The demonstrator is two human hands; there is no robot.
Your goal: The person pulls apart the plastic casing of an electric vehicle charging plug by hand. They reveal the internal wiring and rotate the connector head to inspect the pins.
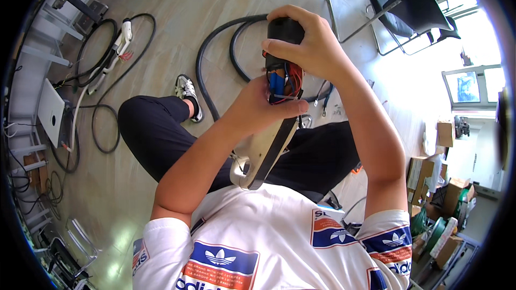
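A white and black EV charging connector (262,153) is held in front of my chest, its looped white handle end pointing toward me. My left hand (258,99) is closed around its middle, with the thumb across it. My right hand (312,40) grips the round black end piece (285,31) from the far right side, fingers curled over its top. Between the two hands the inside is exposed, with blue parts and red and dark wires (285,80) bunched together. Fingers under the connector are hidden.
Thick black cable (201,59) curves over the floor beyond my hands. At left lies another white connector (124,33) with coiled cables, near a white panel box (51,113). A black chair (408,11) stands far right; cardboard boxes (422,177) and spools crowd the right side.
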